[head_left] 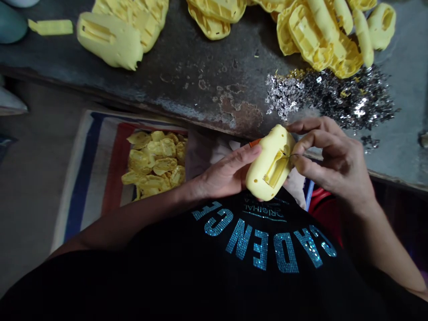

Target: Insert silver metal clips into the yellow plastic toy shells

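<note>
My left hand [227,171] cradles a yellow plastic shell [267,167] from below and the left, fingers closed around it, just above my black shirt. My right hand [329,158] pinches a small thin metal piece [290,155] at the slot in the shell's upper right side, thumb and forefinger pressed together. Behind my right hand a heap of small shiny metal clips [334,96] lies on the dark worktop [207,76].
Several more yellow shells lie along the worktop's far edge, one group at the left [117,31] and a pile at the right [327,35]. Below the worktop, a striped sack [96,169] holds several yellow plastic parts [155,162]. The worktop's worn edge runs just beyond my hands.
</note>
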Motion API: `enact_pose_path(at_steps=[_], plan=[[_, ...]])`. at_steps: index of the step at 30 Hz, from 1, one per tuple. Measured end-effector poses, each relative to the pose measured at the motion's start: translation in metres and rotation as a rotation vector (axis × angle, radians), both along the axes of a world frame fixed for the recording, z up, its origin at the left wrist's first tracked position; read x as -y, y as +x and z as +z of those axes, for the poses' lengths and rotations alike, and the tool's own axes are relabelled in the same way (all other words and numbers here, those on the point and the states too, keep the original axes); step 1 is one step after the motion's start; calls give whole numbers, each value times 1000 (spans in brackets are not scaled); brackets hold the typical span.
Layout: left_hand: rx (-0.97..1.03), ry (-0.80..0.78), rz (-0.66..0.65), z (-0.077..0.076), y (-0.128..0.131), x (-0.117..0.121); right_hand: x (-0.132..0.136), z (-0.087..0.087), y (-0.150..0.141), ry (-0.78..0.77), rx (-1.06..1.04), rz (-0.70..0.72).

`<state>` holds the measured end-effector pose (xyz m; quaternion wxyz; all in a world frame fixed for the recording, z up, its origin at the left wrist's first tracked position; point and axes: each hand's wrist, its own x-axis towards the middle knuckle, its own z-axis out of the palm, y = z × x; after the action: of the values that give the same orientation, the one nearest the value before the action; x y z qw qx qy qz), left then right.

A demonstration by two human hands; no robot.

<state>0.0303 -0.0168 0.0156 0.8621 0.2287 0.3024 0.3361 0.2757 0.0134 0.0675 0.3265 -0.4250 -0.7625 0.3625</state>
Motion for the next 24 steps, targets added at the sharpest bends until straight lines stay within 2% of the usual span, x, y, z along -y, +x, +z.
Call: enact_pose_path(at_steps=[10, 18, 24], plan=[[35, -26, 32, -4, -3, -2, -4, 2, 0, 3, 21, 35], [129, 33, -22, -11, -4, -2, -6, -4, 2, 63, 5, 63], [142, 15, -17, -11, -3, 0, -5, -2, 3, 82, 32, 73]])
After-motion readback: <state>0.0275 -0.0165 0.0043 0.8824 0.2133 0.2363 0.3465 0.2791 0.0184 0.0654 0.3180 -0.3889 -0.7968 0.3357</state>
